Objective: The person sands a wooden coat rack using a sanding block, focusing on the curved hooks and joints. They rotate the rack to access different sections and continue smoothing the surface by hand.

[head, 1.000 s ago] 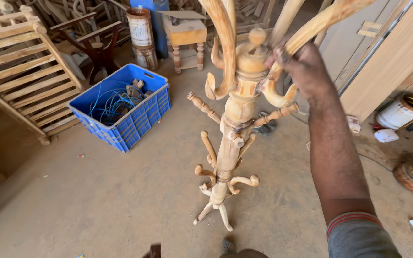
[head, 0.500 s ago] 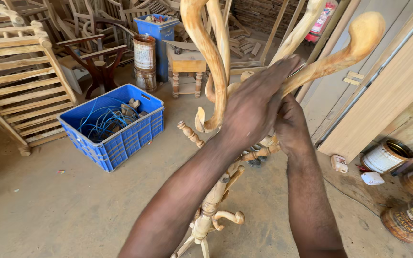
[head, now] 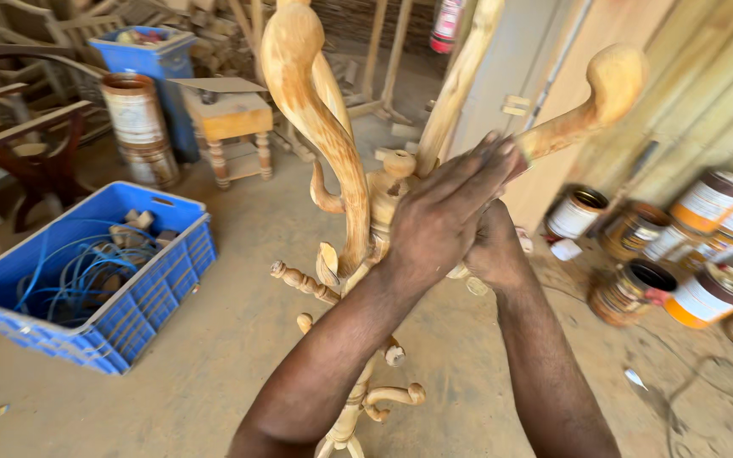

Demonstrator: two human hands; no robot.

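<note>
Both hands on wooden coat stand (head: 358, 254) | left hand (head: 443, 216) flat on curved arm (head: 583, 106) | right hand (head: 494, 254) grip unclear

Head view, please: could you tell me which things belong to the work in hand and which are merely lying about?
In hand:
- wooden coat stand
- curved hook arm
- left hand, flat on it
- right hand, behind

Lying about:
- blue crate of cables
- paint tins
- small wooden stool
- rusty drum

right of the coat stand (head: 358, 212) we count about six paint tins (head: 706, 293); left of it we see one blue crate (head: 86, 280), one stool (head: 231, 127).
</note>
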